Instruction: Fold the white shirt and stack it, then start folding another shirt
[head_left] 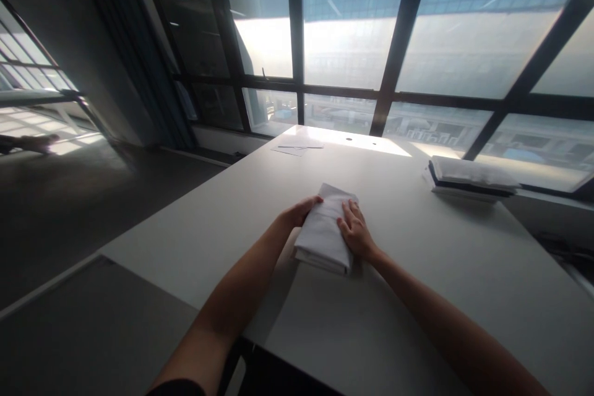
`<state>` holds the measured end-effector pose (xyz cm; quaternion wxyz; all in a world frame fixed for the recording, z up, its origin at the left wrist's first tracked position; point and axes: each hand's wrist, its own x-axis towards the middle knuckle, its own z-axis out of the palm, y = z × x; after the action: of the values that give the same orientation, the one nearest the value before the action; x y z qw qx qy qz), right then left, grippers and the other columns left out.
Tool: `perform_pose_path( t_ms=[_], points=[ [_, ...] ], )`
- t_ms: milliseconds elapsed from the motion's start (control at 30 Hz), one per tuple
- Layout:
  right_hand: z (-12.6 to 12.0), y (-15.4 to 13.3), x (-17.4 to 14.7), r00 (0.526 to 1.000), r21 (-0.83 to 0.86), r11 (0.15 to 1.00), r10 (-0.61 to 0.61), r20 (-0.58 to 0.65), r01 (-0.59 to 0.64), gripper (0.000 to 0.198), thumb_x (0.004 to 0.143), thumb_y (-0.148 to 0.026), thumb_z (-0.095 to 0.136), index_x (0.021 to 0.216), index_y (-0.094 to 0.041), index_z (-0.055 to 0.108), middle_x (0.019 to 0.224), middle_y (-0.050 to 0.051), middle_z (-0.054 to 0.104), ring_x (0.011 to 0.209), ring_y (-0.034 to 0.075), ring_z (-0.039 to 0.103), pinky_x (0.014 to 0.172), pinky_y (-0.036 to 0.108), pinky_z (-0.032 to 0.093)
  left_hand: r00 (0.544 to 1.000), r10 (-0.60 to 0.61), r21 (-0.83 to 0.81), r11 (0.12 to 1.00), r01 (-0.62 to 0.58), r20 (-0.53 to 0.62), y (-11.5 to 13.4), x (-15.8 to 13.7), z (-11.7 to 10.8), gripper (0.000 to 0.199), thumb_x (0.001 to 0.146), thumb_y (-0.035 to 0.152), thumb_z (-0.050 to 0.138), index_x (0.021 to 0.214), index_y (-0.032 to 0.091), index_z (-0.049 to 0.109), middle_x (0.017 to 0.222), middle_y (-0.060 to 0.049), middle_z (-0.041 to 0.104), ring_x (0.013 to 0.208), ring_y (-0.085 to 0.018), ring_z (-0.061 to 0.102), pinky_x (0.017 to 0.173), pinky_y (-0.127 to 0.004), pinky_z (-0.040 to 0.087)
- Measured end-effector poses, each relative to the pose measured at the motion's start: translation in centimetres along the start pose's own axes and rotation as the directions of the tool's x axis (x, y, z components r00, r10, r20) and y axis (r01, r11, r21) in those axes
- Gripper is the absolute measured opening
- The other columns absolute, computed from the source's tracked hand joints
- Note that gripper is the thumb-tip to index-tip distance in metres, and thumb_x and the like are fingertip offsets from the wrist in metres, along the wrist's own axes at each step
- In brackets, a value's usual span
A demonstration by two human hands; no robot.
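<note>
The white cloth [323, 236] lies on the table [218, 229], in front of the person, already folded into a compact bundle; the folding seems mostly done. It is well apart from the folded stack [474, 174] at right. The right hand [356, 229] rests on it with extended fingers; the left hand [304, 210] touches its left edge, but its fingers are hidden, so I cannot tell whether it clamps. No label or writing is readable.

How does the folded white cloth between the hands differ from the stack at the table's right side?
The folded cloth looks plain white; the stack shows a dark layer between white ones. The left hand and right hand touch the cloth; no hand touches the stack. The cloth is nearer the camera than the stack. Both are white on top.
</note>
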<state>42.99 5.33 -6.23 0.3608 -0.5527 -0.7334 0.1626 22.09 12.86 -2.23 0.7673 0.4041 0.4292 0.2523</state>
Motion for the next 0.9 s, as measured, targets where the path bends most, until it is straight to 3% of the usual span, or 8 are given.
perform_pose_path(
  t_ms=[133,200,300,467,533,633,767,900],
  points=[
    [-0.2,-0.1,-0.1,0.996,-0.089,0.996,0.040,0.086,-0.032,0.065,0.102,-0.044,0.046,0.158,-0.011,0.045,0.171,0.016,0.025,0.159,0.028,0.016,0.127,0.046,0.018,0.973,0.181,0.434,0.895,-0.103,-0.142,0.7,-1.2,-0.7,0.034,0.085,0.044,0.070,0.097,0.012,0.070,0.082,-0.007,0.073,0.073,-0.020,0.068,0.063,-0.026,0.056],
    [-0.2,-0.4,-0.1,0.992,-0.135,0.990,0.056,0.114,-0.040,0.065,0.102,-0.043,0.046,0.158,-0.012,0.044,0.172,0.015,0.022,0.159,0.028,0.015,0.127,0.045,0.019,0.939,0.268,0.661,0.748,-0.063,-0.214,0.9,-1.4,-1.2,0.034,0.088,0.045,0.069,0.098,0.013,0.072,0.081,-0.006,0.072,0.073,-0.019,0.067,0.060,-0.024,0.053],
    [-0.3,-1.2,-0.2,0.988,-0.198,0.979,0.076,0.136,-0.048,0.065,0.103,-0.042,0.044,0.160,-0.012,0.041,0.173,0.015,0.018,0.160,0.028,0.012,0.127,0.046,0.017,0.856,0.435,0.866,0.499,0.030,-0.280,1.0,-1.1,-1.5,0.044,0.090,0.040,0.067,0.124,0.012,0.068,0.092,-0.008,0.074,0.081,-0.022,0.070,0.069,-0.027,0.056],
    [-0.5,-2.5,-0.3,0.969,-0.320,0.947,0.092,0.229,-0.015,0.066,0.106,-0.044,0.037,0.165,-0.013,0.030,0.174,0.014,0.010,0.161,0.029,0.003,0.127,0.056,0.009,0.787,0.579,0.951,0.309,0.027,-0.211,0.1,-0.4,-0.3,0.060,0.095,0.024,0.057,0.153,0.013,0.048,0.144,-0.019,0.058,0.127,-0.029,0.061,0.107,-0.036,0.047],
    [-0.6,-2.7,-0.4,0.960,-0.340,0.941,0.090,0.265,0.006,0.068,0.106,-0.044,0.035,0.165,-0.012,0.027,0.174,0.014,0.009,0.161,0.028,0.003,0.126,0.057,0.007,0.773,0.631,0.991,0.133,-0.022,-0.067,-0.4,-0.3,0.5,0.058,0.098,0.025,0.053,0.155,0.019,0.046,0.160,-0.015,0.043,0.142,-0.030,0.048,0.116,-0.040,0.040],
    [-0.4,-2.9,-0.6,0.962,-0.316,0.948,0.063,0.264,0.024,0.065,0.105,-0.036,0.032,0.164,-0.009,0.028,0.173,0.015,0.015,0.161,0.026,0.007,0.127,0.053,0.006,0.807,0.566,0.985,-0.133,-0.113,0.169,-1.1,0.0,1.3,0.052,0.107,0.034,0.040,0.157,0.026,0.043,0.168,-0.009,0.034,0.154,-0.029,0.031,0.122,-0.049,0.032],
    [0.0,-2.7,0.3,0.964,-0.297,0.951,-0.008,0.264,0.089,0.062,0.104,-0.030,0.029,0.163,-0.010,0.033,0.171,0.012,0.026,0.160,0.021,0.015,0.128,0.048,0.001,0.833,0.510,0.972,-0.202,-0.124,0.212,-2.2,0.8,1.4,0.053,0.110,0.034,0.029,0.160,0.022,0.039,0.170,-0.011,0.031,0.158,-0.029,0.021,0.123,-0.053,0.029],
    [-0.2,-1.2,3.5,0.956,-0.370,0.928,0.144,0.256,-0.041,0.063,0.107,-0.039,0.026,0.164,-0.011,0.031,0.172,0.013,0.020,0.160,0.024,0.012,0.127,0.053,0.008,0.802,0.559,0.970,-0.223,-0.100,0.212,-3.1,1.3,1.0,0.055,0.110,0.033,0.028,0.161,0.016,0.037,0.169,-0.013,0.030,0.158,-0.031,0.021,0.123,-0.054,0.029]
  ],
)
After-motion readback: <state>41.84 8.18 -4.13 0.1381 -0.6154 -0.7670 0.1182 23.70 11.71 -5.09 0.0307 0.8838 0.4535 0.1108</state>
